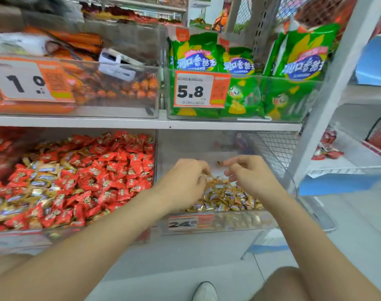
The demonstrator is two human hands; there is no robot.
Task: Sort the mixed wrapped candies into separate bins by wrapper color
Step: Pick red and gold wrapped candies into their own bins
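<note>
The clear left bin (98, 232) on the lower shelf holds red-wrapped candies (111, 170) mixed with gold-wrapped candies (41, 170). The clear right bin (228, 222) holds a pile of gold-wrapped candies (226, 198) only. Both hands hover over that pile. My left hand (185, 181) has its fingers curled down onto the top of the pile, and what lies under them is hidden. My right hand (250, 177) pinches a small gold-brown candy (219, 163) at its fingertips, above the pile.
The upper shelf carries a bin of orange snacks (120, 90) and a bin of green bags (246, 92), both with price tags. A wire mesh panel (276, 148) closes the right bin's far side. A white shelf post (328, 101) stands to the right. My shoe (205, 292) is on the floor.
</note>
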